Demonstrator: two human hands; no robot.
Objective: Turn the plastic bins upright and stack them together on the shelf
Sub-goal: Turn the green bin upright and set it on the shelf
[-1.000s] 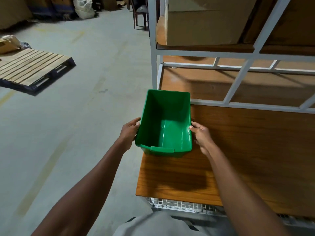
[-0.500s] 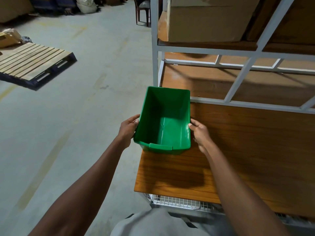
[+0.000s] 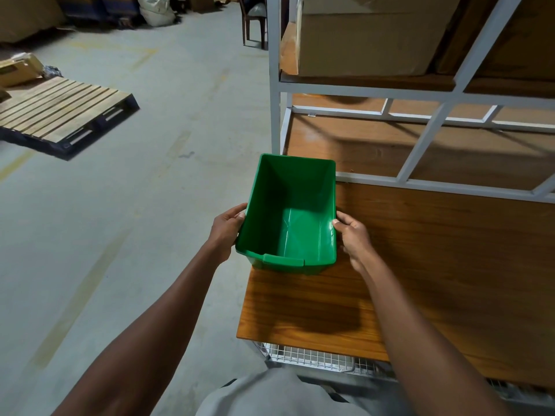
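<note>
An empty green plastic bin stands upright, opening upward, at the left end of the wooden shelf board. My left hand grips its left wall and my right hand grips its right wall, thumbs at the rim. Whether the bin rests on the board or hangs just above it I cannot tell. No other bin is in view.
A white metal shelf frame rises right behind the bin, with a large cardboard box on the upper level. A wire mesh basket sits under the board. A wooden pallet lies on the concrete floor at left.
The bin, held in both hands, has shifted slightly farther away toward the shelf frame; the grip is unchanged.
</note>
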